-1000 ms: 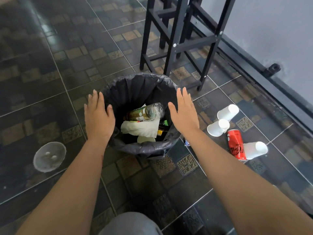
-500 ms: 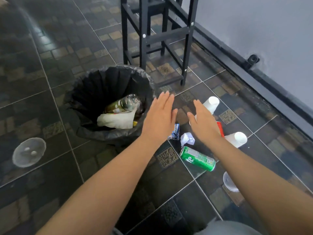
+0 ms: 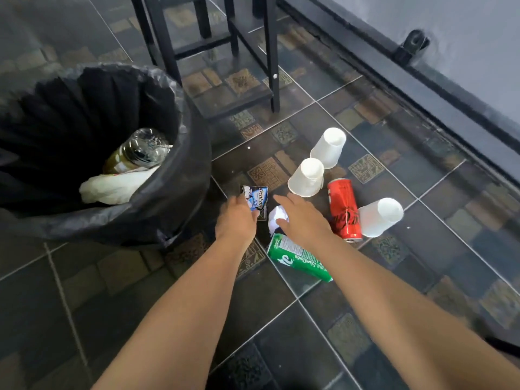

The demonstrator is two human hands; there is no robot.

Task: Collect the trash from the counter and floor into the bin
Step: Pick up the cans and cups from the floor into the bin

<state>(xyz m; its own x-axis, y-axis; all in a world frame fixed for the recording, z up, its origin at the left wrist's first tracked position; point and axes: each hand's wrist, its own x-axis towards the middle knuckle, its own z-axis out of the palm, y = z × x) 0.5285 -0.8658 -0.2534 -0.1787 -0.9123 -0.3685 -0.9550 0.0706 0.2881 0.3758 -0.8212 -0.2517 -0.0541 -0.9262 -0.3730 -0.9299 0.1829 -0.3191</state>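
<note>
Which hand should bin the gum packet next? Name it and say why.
Left. The left hand already lies on the gum packet and is nearer the bin. The right hand is over the crumpled paper.

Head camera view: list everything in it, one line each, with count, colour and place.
bin: one, black liner, left, on the floor
plastic bottle: one, clear with dark liquid, inside the bin
crumpled paper: one, white, inside the bin under the bottle
paper cups: three, white, on the floor right of the bin
red can: one, red, lying between the cups
green can: one, green, lying under the right forearm
gum packet: one, blue and black, beside the bin
paper wad: one, white, between the hands
stool frame: black, top centre
floor: dark patterned tiles
wall: grey, top right
left hand: on the gum packet
right hand: over the paper wad, flat
</note>
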